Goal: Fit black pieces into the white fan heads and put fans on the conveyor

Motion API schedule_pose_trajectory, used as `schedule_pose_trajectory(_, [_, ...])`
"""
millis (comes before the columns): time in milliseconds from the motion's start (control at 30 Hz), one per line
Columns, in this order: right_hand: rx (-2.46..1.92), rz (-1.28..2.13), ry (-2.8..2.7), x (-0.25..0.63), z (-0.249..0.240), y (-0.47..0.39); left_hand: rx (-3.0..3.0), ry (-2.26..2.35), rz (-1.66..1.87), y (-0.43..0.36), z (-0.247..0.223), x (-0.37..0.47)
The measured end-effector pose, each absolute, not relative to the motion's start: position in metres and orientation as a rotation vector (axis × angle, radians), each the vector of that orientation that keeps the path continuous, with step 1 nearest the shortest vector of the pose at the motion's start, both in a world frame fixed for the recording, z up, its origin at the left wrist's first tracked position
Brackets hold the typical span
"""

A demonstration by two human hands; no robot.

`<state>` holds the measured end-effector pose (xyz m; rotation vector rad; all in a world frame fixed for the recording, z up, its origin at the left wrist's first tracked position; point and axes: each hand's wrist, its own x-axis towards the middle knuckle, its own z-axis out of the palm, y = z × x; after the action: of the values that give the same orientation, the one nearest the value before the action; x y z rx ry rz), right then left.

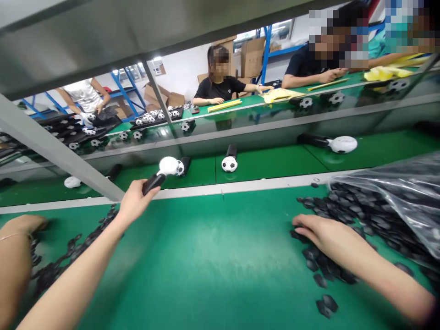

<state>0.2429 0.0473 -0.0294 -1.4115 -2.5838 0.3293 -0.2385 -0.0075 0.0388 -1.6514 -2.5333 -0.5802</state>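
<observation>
Left hand: fingers wrapped round the black handle of a unit, white head pointing away from me, at the belt's near edge. In view it overlaps another unit (can't tell if they touch). Right hand: fingertips bunched low at the black pieces, near the bag; can't tell if I'm pinching one. Someone else's hand is off to my left.
</observation>
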Motion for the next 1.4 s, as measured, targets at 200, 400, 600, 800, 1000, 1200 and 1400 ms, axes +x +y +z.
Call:
schedule_pose_trajectory(200, [-1.152, 0.401, -2.578, 0.225, -0.011, 0.037, -2.330, -2.264, -0.441, -0.059, 0.008, -0.116])
schedule_pose_trajectory(400, [-1.064, 0.705, -2.381, 0.211, 0.002, 0.024, -2.570, -2.171, -0.289, -0.053, -0.005, -0.062])
schedule_pose_trajectory(600, [-1.077, 0.951, -2.278, 0.204, 0.005, 0.012, -2.794, -1.988, -0.416, -0.019, 0.010, -0.037])
schedule_pose_trajectory(800, [-0.931, 0.806, -2.343, 0.202, 0.001, 0.011, -2.943, -1.948, -0.381, -0.004, 0.005, -0.010])
schedule_pose_trajectory(1000, [-0.901, 0.698, -2.219, 0.198, -0.003, 0.007, -2.906, -1.950, -0.394, -0.009, 0.000, -0.007])
schedule_pose_trajectory(1200, [-0.953, 0.895, -2.128, 0.191, -0.012, 0.002, -2.913, -1.964, -0.408, -0.006, 0.000, -0.007])
schedule_pose_trajectory(1400, [-0.938, 0.889, -2.061, 0.185, -0.021, 0.004, -2.890, -2.001, -0.478, -0.006, -0.001, -0.006])
